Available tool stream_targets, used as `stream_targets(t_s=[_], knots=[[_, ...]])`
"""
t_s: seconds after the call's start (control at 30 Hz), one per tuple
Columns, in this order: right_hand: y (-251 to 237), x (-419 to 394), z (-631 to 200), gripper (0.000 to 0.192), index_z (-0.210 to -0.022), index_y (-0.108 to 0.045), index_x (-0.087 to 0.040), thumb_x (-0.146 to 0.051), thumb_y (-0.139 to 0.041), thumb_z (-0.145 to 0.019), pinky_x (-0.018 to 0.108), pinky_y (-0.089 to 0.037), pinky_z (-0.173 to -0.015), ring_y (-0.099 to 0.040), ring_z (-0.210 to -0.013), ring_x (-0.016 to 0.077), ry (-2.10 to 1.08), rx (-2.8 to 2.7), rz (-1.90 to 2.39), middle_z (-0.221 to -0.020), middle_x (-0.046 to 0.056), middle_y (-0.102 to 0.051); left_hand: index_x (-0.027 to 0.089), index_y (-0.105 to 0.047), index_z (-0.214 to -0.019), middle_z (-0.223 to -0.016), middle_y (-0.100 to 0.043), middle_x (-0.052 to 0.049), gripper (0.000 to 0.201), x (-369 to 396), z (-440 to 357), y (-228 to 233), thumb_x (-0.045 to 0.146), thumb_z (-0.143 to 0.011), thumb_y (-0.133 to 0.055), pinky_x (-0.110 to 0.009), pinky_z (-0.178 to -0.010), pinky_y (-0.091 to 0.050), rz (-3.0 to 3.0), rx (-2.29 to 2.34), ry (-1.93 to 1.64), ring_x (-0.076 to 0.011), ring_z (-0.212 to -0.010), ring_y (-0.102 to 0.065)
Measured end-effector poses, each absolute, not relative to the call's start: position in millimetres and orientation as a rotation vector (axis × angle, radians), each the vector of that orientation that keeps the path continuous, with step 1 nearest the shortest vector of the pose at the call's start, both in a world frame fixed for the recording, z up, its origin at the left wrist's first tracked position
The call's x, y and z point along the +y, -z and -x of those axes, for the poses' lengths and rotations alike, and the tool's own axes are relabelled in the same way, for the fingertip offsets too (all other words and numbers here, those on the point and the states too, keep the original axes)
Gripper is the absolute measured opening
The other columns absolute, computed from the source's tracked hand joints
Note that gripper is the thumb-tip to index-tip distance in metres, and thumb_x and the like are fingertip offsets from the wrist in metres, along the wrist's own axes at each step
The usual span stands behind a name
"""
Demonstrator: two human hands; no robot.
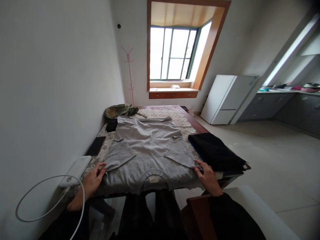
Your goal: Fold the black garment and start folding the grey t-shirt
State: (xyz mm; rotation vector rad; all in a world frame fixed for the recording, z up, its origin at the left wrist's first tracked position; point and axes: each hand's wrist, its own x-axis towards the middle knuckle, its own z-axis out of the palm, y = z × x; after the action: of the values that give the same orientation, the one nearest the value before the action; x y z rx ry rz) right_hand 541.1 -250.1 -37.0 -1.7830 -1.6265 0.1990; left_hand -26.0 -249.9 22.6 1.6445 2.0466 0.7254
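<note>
A grey T-shirt (150,146) lies spread over the table, its neckline towards me and both sleeves folded inward across the body. My left hand (93,178) is at the shirt's left edge by the shoulder, fingers closed on the fabric. On the opposite edge my right hand (207,176) pinches the cloth near the other shoulder. Close to that hand, a folded black garment (216,151) rests on the table's right side. The shirt's hem is at the far end, where its edge is turned slightly.
On the left lie a white power bank (76,170) with a looping white cable (18,206), a dark phone-like slab (96,146) and an olive cloth bundle (120,110). A lace cloth (181,120) covers the table. Beyond stand a pink coat rack (130,73) and white fridge (225,96).
</note>
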Motion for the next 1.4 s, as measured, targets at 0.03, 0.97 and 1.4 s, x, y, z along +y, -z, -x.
stream_targets(t_s=[0.03,0.97,1.4], knots=[[35,-247,-542,0.044,-0.125,-0.068,-0.024,-0.048,-0.050,-0.092,0.051,-0.052,-0.101,-0.065,-0.110,0.0315,-0.252,-1.580,1.741,-0.119,0.012,-0.069,0.024,-0.068,-0.117,-0.082,-0.076,-0.004,0.047,-246,26,-25,0.055,-0.087,-0.048,-0.038,-0.078,-0.056,-1.653,2.007,-0.723,-0.0281,-0.084,-0.074],[-19,-243,-473,0.011,-0.092,-0.067,-0.033,-0.038,-0.060,-0.084,0.051,-0.054,-0.099,-0.068,-0.107,0.0333,-0.454,-1.439,1.390,-0.103,0.005,-0.074,0.028,-0.071,-0.104,-0.085,-0.075,-0.004,0.034,-266,-54,-51,0.054,-0.085,-0.058,-0.037,-0.065,-0.060,-1.638,1.652,-0.980,-0.0253,-0.074,-0.072],[-21,-283,-354,0.047,-0.137,-0.053,-0.034,-0.029,-0.065,-0.092,0.047,-0.051,-0.104,-0.057,-0.123,0.0273,-0.631,-1.478,0.968,-0.134,0.008,-0.058,0.032,-0.050,-0.146,-0.115,-0.070,-0.006,0.066,-248,-163,-82,0.006,-0.085,-0.050,-0.036,-0.099,-0.051,-2.328,0.939,-0.722,-0.0226,-0.110,-0.064]])
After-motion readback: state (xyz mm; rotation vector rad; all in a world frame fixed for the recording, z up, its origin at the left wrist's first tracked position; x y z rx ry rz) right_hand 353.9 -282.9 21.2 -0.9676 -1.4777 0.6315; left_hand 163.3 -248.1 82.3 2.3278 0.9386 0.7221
